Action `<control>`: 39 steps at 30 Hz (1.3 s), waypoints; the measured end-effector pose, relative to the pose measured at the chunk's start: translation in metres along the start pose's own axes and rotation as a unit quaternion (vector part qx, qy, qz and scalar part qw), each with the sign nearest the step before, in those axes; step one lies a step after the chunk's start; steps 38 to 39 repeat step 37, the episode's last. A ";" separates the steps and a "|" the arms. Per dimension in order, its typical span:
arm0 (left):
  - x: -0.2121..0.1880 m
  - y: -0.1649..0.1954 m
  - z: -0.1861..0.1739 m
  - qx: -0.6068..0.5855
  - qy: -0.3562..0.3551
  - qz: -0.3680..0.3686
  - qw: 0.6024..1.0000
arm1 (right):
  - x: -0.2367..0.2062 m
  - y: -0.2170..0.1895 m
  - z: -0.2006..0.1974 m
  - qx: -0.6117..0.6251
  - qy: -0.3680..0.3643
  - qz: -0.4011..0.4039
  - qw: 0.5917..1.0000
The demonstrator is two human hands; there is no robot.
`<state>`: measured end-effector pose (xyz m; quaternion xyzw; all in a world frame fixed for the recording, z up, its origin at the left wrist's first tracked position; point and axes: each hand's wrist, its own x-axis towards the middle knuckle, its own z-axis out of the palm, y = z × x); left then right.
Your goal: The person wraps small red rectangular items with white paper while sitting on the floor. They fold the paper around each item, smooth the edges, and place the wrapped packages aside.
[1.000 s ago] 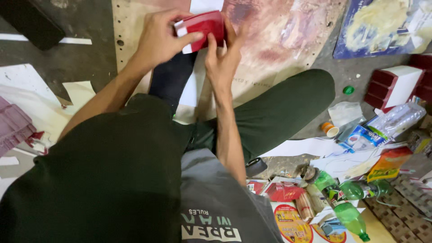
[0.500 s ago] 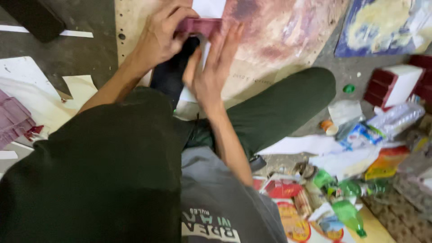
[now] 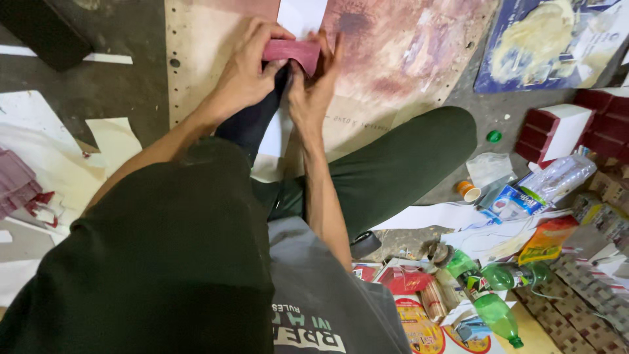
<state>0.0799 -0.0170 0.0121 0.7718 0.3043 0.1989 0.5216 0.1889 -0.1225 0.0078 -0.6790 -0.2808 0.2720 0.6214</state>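
Note:
A small red cardboard box piece (image 3: 293, 49) is held between both hands above a brown cardboard sheet (image 3: 196, 59) on the floor. My left hand (image 3: 247, 69) grips its left end, fingers curled over the top. My right hand (image 3: 313, 88) presses against its right side and underside, fingers pointing up. A white paper sheet (image 3: 303, 14) lies just beyond the box. My dark-socked foot (image 3: 252, 121) rests right below the hands.
My legs in dark trousers fill the lower left. Red-and-white boxes (image 3: 557, 128) stand at the right. Green plastic bottles (image 3: 495, 308), a clear bottle (image 3: 557, 178), wrappers and papers litter the lower right. White paper offcuts (image 3: 39, 151) lie at left. A blue poster (image 3: 544, 42) lies at top right.
The red piece has been turned from its broad face to a flatter, edge-on view. Both hands have stayed on it and shifted a little.

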 end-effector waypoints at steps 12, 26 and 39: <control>0.010 0.027 -0.023 -0.345 -0.019 -0.358 0.867 | -0.005 -0.067 -0.012 -0.400 -0.117 -0.249 0.874; 0.172 0.018 -0.078 0.044 -0.124 0.009 0.991 | 0.140 -0.049 -0.038 0.110 -0.041 0.151 0.982; 0.172 -0.065 -0.032 0.073 -0.078 -0.062 0.992 | 0.142 -0.010 -0.025 -0.366 0.064 -0.054 0.927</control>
